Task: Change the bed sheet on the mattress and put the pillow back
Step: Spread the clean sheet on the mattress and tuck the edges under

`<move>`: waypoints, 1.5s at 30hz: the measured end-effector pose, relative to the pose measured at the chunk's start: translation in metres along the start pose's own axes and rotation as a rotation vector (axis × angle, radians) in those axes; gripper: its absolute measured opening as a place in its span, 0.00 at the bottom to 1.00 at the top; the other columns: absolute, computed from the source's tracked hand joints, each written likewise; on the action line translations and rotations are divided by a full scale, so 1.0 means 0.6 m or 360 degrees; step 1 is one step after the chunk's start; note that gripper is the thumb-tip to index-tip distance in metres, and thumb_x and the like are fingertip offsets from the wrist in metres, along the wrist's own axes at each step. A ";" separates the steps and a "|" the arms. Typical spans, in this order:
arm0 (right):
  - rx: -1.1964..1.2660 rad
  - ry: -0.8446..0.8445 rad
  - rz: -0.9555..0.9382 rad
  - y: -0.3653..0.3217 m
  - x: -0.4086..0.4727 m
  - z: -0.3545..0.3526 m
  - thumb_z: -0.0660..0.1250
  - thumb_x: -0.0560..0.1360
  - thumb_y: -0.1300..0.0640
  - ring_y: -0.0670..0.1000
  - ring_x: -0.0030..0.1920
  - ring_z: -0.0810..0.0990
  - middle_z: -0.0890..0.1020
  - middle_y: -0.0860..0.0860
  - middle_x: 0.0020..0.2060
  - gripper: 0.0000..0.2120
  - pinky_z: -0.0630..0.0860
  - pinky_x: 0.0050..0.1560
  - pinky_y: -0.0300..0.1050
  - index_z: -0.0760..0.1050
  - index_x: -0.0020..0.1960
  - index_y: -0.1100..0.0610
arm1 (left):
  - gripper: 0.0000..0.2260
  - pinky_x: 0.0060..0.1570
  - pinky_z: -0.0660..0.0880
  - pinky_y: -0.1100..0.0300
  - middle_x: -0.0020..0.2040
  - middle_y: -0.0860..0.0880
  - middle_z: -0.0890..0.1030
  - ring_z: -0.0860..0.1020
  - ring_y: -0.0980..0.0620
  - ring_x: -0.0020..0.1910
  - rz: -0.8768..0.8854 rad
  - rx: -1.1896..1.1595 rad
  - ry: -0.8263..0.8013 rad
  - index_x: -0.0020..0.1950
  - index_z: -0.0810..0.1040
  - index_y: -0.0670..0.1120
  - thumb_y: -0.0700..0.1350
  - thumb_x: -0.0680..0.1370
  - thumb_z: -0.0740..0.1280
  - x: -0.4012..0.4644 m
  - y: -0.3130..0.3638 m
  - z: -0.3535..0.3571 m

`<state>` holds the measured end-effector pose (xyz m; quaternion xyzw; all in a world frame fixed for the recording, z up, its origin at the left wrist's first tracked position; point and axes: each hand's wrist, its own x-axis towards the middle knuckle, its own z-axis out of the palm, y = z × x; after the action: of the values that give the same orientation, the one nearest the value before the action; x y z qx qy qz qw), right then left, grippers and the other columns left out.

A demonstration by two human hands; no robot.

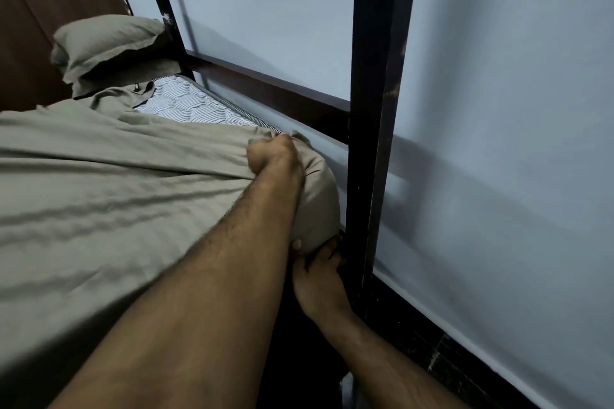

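Note:
A grey-green bed sheet (109, 183) covers most of the mattress (189, 106), whose striped quilted top still shows near the far corner. My left hand (274, 156) grips a bunch of the sheet at the mattress edge by the wall. My right hand (319, 279) is lower down, fingers curled under the sheet-covered mattress corner beside the black post. A pillow (106, 43) in a matching grey-green case lies at the head of the bed.
A black metal bunk post (375, 109) stands right beside both hands, with a dark side rail (265, 86) running back to a second post (159, 3). A pale blue wall (498, 109) lies behind. A brown wooden panel (26, 26) stands at the left.

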<state>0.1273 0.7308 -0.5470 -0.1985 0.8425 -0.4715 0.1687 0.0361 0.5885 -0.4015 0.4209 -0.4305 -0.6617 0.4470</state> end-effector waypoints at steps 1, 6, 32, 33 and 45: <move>0.0003 0.0027 0.0002 -0.003 -0.001 -0.001 0.43 0.70 0.23 0.64 0.68 0.73 0.54 0.64 0.78 0.55 0.77 0.63 0.54 0.36 0.81 0.60 | 0.08 0.46 0.80 0.59 0.39 0.51 0.79 0.81 0.49 0.42 -0.0010 0.0152 -0.0197 0.45 0.76 0.44 0.38 0.72 0.75 -0.007 0.008 -0.005; 0.0030 0.0007 0.0074 -0.018 -0.011 -0.009 0.42 0.70 0.24 0.66 0.73 0.67 0.51 0.63 0.80 0.52 0.71 0.69 0.56 0.36 0.82 0.57 | 0.11 0.30 0.77 0.62 0.38 0.44 0.76 0.76 0.50 0.35 -0.0147 0.0004 -0.0632 0.44 0.72 0.44 0.31 0.82 0.58 -0.018 0.039 -0.046; 0.1117 0.0347 0.0668 -0.020 -0.004 0.052 0.60 0.78 0.48 0.59 0.55 0.81 0.82 0.53 0.59 0.21 0.79 0.60 0.55 0.76 0.67 0.56 | 0.11 0.58 0.78 0.53 0.54 0.54 0.84 0.81 0.61 0.54 0.0992 0.1054 -0.0865 0.59 0.82 0.45 0.37 0.80 0.65 -0.211 -0.087 -0.529; 0.1139 0.0394 0.0672 0.011 0.028 0.067 0.60 0.76 0.45 0.59 0.54 0.81 0.83 0.53 0.58 0.23 0.80 0.60 0.56 0.77 0.66 0.55 | 0.11 0.57 0.78 0.54 0.53 0.53 0.84 0.81 0.59 0.54 0.1148 0.1119 -0.0863 0.58 0.82 0.46 0.36 0.80 0.64 -0.219 -0.075 -0.525; 0.1617 0.0318 0.0728 -0.048 0.021 0.027 0.59 0.80 0.41 0.55 0.47 0.84 0.86 0.51 0.49 0.20 0.79 0.44 0.46 0.82 0.52 0.55 | 0.15 0.48 0.74 0.48 0.51 0.46 0.79 0.78 0.42 0.51 0.1885 0.2446 -0.0537 0.53 0.76 0.47 0.57 0.76 0.69 -0.163 0.042 -0.333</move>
<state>0.1291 0.6990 -0.5317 0.1409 0.5433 -0.7856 0.2603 0.2544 0.6374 -0.4158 0.2133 -0.9429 0.0778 0.2437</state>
